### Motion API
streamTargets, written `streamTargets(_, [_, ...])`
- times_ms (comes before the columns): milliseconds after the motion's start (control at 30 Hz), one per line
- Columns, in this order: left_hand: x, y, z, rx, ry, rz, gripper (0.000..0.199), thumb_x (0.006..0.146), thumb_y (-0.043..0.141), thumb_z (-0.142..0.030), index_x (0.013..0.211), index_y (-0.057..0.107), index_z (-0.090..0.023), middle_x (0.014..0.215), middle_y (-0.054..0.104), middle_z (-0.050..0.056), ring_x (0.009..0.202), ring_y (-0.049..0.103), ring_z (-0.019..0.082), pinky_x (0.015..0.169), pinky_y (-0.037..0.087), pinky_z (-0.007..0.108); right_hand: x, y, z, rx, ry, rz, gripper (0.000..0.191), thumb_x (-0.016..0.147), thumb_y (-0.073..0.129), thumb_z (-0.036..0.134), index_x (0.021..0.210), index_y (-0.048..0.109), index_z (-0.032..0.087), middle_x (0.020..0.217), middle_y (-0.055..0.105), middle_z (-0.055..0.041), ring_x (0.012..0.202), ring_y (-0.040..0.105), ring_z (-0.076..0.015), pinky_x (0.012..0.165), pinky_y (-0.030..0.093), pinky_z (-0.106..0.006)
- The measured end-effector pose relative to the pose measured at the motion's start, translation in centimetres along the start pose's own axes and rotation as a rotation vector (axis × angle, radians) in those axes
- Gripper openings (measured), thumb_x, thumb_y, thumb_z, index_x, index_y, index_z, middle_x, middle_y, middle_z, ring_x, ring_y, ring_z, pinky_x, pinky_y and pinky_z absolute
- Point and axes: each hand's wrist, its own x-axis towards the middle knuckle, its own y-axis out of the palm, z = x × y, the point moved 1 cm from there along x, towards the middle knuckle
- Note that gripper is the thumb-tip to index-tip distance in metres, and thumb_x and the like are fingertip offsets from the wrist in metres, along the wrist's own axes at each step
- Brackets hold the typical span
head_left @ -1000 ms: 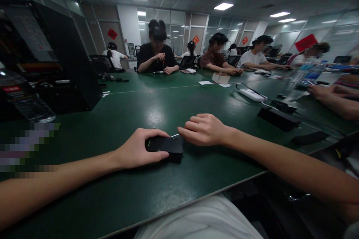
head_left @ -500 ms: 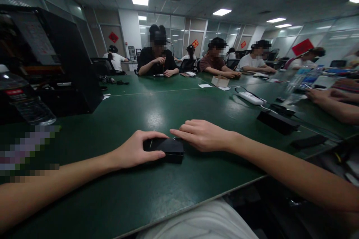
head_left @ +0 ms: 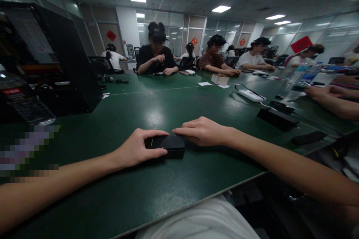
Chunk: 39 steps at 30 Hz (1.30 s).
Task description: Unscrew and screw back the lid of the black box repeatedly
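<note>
A small black rectangular box (head_left: pixel 175 145) lies on the green table in front of me. My left hand (head_left: pixel 137 147) grips its left part, thumb along the near side and fingers along the far side. My right hand (head_left: pixel 202 130) is at the box's far right corner, its index finger stretched leftward over the top and the other fingers curled in. Under that fingertip shows a tiny shiny speck, too small to name. The right thumb is hidden behind the hand.
A water bottle (head_left: pixel 26 97) and a black computer case (head_left: pixel 71 59) stand at the left. To the right lie a white power strip (head_left: pixel 251 95), a black box-shaped block (head_left: pixel 277 118) and cables. Beyond the table's middle is a small open box (head_left: pixel 220 79); several people sit around.
My right hand has shifted slightly at the box's corner, its fingertip a little higher and further right. The left hand keeps its grip, and the view has tilted a little.
</note>
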Motion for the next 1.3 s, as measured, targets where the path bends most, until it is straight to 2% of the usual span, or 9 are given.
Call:
streamTargets(167, [0.1, 0.1, 0.1, -0.008, -0.005, 0.007, 0.05, 0.082, 0.077, -0.044, 0.125, 0.072, -0.019, 0.11, 0.079, 0.005, 0.096, 0.073, 0.024, 0.085, 0.054, 0.032, 0.2, -0.1, -0.2, 0.261, 0.006, -0.002, 0.038, 0.101, 0.044, 0.018, 0.135, 0.057, 0.012, 0.098, 0.07, -0.0085, 0.076, 0.061, -0.0131, 0.068, 0.043, -0.024])
streamTargets(300, [0.1, 0.2, 0.4, -0.023, 0.0, 0.001, 0.051, 0.083, 0.078, -0.044, 0.127, 0.071, -0.02, 0.112, 0.078, 0.005, 0.097, 0.072, 0.024, 0.085, 0.052, 0.03, 0.4, 0.4, -0.2, 0.267, 0.028, -0.015, 0.039, 0.1, 0.044, 0.018, 0.136, 0.057, 0.012, 0.097, 0.071, -0.0092, 0.075, 0.062, -0.0138, 0.067, 0.043, -0.024])
streamTargets(600, [-0.1, 0.3, 0.3, -0.047, 0.026, 0.012, 0.048, 0.084, 0.077, -0.041, 0.127, 0.072, -0.02, 0.108, 0.078, 0.004, 0.09, 0.071, 0.021, 0.078, 0.051, 0.027, 1.1, 1.0, -0.3, 0.491, 0.025, -0.013, 0.04, 0.094, 0.048, 0.013, 0.132, 0.06, 0.011, 0.107, 0.072, -0.0113, 0.092, 0.067, -0.0167, 0.082, 0.048, -0.026])
streamTargets(800, [-0.1, 0.3, 0.2, -0.045, 0.02, 0.005, 0.046, 0.084, 0.077, -0.043, 0.124, 0.073, -0.02, 0.104, 0.077, 0.003, 0.084, 0.069, 0.02, 0.077, 0.051, 0.027, 0.0, 0.7, -1.2, 0.419, 0.05, 0.046, 0.035, 0.097, 0.05, 0.018, 0.13, 0.06, 0.013, 0.107, 0.071, -0.0102, 0.089, 0.065, -0.0161, 0.078, 0.046, -0.026])
streamTargets(1000, [-0.1, 0.3, 0.0, -0.022, 0.013, -0.008, 0.047, 0.084, 0.077, -0.045, 0.123, 0.073, -0.02, 0.105, 0.077, 0.004, 0.086, 0.07, 0.021, 0.076, 0.05, 0.028, -1.1, 0.6, -2.7, 0.162, 0.067, 0.142, 0.033, 0.094, 0.052, 0.02, 0.126, 0.061, 0.016, 0.103, 0.071, -0.0079, 0.075, 0.061, -0.0154, 0.066, 0.039, -0.027])
streamTargets(1167, [-0.1, 0.2, -0.1, -0.009, 0.005, -0.013, 0.046, 0.084, 0.076, -0.045, 0.123, 0.074, -0.02, 0.107, 0.078, 0.005, 0.089, 0.071, 0.022, 0.077, 0.05, 0.029, -0.8, 0.5, -2.6, 0.121, 0.118, 0.18, 0.035, 0.092, 0.055, 0.019, 0.125, 0.063, 0.014, 0.104, 0.069, -0.0103, 0.083, 0.064, -0.0184, 0.07, 0.044, -0.029])
streamTargets(1300, [-0.3, 0.2, -0.1, 0.004, -0.001, -0.019, 0.046, 0.083, 0.077, -0.045, 0.122, 0.074, -0.02, 0.105, 0.078, 0.005, 0.087, 0.071, 0.022, 0.076, 0.05, 0.029, -0.5, 0.5, -2.3, 0.153, 0.218, 0.184, 0.043, 0.091, 0.057, 0.019, 0.133, 0.059, 0.013, 0.113, 0.068, -0.0126, 0.091, 0.066, -0.021, 0.077, 0.049, -0.031])
